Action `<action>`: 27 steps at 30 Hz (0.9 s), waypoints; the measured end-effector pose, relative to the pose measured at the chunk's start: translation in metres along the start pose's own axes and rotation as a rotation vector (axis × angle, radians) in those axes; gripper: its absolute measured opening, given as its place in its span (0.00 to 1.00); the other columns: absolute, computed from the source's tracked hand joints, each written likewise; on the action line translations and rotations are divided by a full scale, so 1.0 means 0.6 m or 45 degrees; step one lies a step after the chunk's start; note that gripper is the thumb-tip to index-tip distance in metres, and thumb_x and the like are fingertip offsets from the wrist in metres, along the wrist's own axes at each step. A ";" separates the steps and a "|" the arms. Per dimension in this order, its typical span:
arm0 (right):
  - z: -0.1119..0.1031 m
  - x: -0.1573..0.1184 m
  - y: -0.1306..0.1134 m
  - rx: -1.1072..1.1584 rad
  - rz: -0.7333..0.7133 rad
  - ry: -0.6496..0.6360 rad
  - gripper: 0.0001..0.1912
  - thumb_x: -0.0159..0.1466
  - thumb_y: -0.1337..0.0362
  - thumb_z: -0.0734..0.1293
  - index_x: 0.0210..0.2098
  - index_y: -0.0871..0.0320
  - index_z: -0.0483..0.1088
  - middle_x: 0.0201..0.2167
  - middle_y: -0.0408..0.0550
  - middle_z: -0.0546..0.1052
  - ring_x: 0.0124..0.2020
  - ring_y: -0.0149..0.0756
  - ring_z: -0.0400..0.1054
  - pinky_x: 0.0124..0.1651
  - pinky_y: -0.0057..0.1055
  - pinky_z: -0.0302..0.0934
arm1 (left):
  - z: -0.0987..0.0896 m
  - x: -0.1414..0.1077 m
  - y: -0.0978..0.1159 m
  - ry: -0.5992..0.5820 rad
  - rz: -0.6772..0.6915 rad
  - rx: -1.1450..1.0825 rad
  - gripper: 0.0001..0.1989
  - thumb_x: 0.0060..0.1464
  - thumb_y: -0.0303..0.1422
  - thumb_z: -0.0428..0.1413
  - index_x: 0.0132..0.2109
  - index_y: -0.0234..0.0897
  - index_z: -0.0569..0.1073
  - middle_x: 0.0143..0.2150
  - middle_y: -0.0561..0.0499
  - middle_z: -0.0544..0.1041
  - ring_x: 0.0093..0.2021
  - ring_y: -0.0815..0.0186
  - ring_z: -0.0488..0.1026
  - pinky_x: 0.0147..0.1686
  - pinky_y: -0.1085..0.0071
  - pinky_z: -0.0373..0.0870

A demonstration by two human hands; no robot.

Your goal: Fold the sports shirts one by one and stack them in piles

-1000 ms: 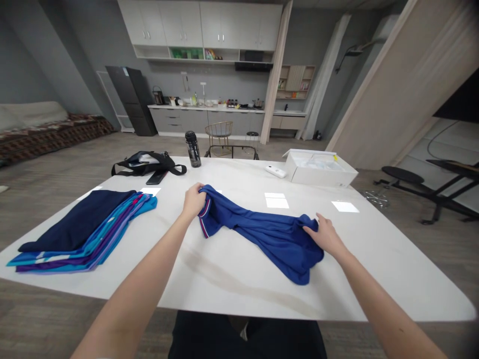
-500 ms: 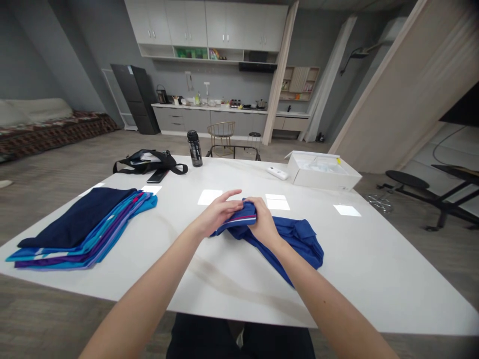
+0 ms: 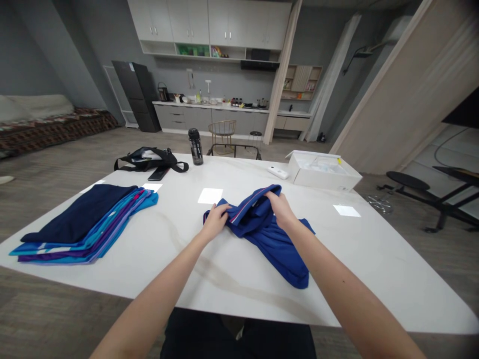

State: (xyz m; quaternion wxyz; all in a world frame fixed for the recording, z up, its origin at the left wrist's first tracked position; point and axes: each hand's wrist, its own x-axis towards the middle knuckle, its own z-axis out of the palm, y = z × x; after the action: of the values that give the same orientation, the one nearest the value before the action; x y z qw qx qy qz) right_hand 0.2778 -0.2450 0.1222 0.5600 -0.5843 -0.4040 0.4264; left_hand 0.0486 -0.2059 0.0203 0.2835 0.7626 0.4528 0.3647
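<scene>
On a white table, grasping a rumpled blue garment right of the folded clothes pile. Pinching its end nearest the pile with left hand, clutching its striped edge farther from the pile with right hand.

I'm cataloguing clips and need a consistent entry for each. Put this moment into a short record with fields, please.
Garment: blue cloth with striped trim, bunched on the white table
Left hand: fingers on the cloth's left end; firmness of grip unclear
Right hand: fingers holding a raised fold near the trim
Left side: folded clothes stack, navy piece on top
Far side, left to right: black bag, phone, dark bottle, white device, white box
</scene>
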 end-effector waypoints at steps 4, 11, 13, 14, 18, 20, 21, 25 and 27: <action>-0.033 0.013 -0.004 -0.080 -0.130 -0.122 0.23 0.56 0.52 0.74 0.49 0.56 0.74 0.44 0.50 0.82 0.47 0.48 0.76 0.49 0.43 0.72 | -0.021 0.039 0.014 0.348 -0.114 -0.372 0.14 0.60 0.33 0.48 0.45 0.39 0.77 0.42 0.50 0.81 0.45 0.61 0.76 0.50 0.64 0.71; -0.117 -0.013 -0.036 -0.178 0.034 -1.018 0.36 0.45 0.63 0.81 0.53 0.58 0.73 0.45 0.51 0.82 0.44 0.46 0.77 0.53 0.46 0.71 | -0.090 0.090 0.060 0.378 -0.118 -0.508 0.12 0.55 0.38 0.55 0.40 0.36 0.78 0.33 0.53 0.79 0.34 0.65 0.73 0.35 0.71 0.71; -0.130 -0.029 -0.047 -0.152 0.114 -1.143 0.33 0.44 0.65 0.81 0.49 0.61 0.75 0.39 0.52 0.83 0.40 0.47 0.78 0.49 0.46 0.72 | -0.109 0.092 0.076 0.320 -0.148 -0.609 0.13 0.53 0.39 0.57 0.40 0.35 0.79 0.30 0.53 0.78 0.31 0.65 0.73 0.32 0.71 0.70; -0.134 -0.039 -0.051 -0.119 0.123 -1.167 0.33 0.43 0.65 0.81 0.49 0.62 0.76 0.39 0.52 0.83 0.38 0.48 0.79 0.46 0.45 0.73 | -0.118 0.090 0.086 0.292 -0.160 -0.671 0.13 0.52 0.40 0.59 0.40 0.35 0.79 0.29 0.53 0.78 0.29 0.65 0.73 0.31 0.71 0.70; -0.147 -0.091 -0.065 0.052 0.109 -1.281 0.37 0.41 0.67 0.81 0.51 0.60 0.74 0.41 0.54 0.82 0.41 0.50 0.79 0.42 0.42 0.74 | -0.156 0.058 0.128 0.192 -0.200 -0.782 0.16 0.48 0.41 0.64 0.41 0.35 0.79 0.29 0.53 0.79 0.28 0.64 0.74 0.29 0.70 0.72; -0.153 -0.121 -0.070 0.143 0.103 -1.312 0.38 0.41 0.68 0.81 0.52 0.57 0.73 0.43 0.53 0.82 0.43 0.50 0.78 0.44 0.42 0.74 | -0.176 0.036 0.148 0.165 -0.228 -0.763 0.17 0.46 0.41 0.65 0.40 0.35 0.79 0.28 0.53 0.79 0.29 0.62 0.75 0.30 0.68 0.74; -0.156 -0.136 -0.072 0.179 0.107 -1.309 0.38 0.42 0.68 0.81 0.53 0.56 0.73 0.43 0.52 0.82 0.43 0.50 0.78 0.45 0.42 0.74 | -0.185 0.027 0.158 0.157 -0.235 -0.754 0.17 0.46 0.41 0.66 0.40 0.35 0.79 0.27 0.53 0.78 0.29 0.62 0.76 0.30 0.67 0.74; -0.150 -0.191 -0.083 0.223 0.125 -1.208 0.39 0.41 0.65 0.82 0.53 0.54 0.73 0.40 0.52 0.83 0.41 0.50 0.79 0.43 0.44 0.74 | -0.211 -0.002 0.186 0.145 -0.208 -0.748 0.16 0.46 0.41 0.66 0.40 0.36 0.80 0.27 0.53 0.78 0.31 0.60 0.76 0.32 0.65 0.76; -0.136 -0.211 -0.087 0.185 0.114 -1.106 0.38 0.43 0.62 0.83 0.53 0.54 0.74 0.40 0.52 0.83 0.41 0.51 0.79 0.44 0.45 0.74 | -0.215 -0.009 0.195 0.151 -0.190 -0.747 0.17 0.46 0.43 0.66 0.40 0.36 0.79 0.28 0.52 0.78 0.31 0.60 0.76 0.32 0.66 0.75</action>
State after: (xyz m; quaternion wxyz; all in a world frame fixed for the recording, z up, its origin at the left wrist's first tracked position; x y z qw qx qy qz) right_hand 0.3166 -0.3881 0.1808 0.3588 -0.3268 -0.5452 0.6835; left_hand -0.0016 -0.2479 0.1815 0.4907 0.5902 0.3985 0.5021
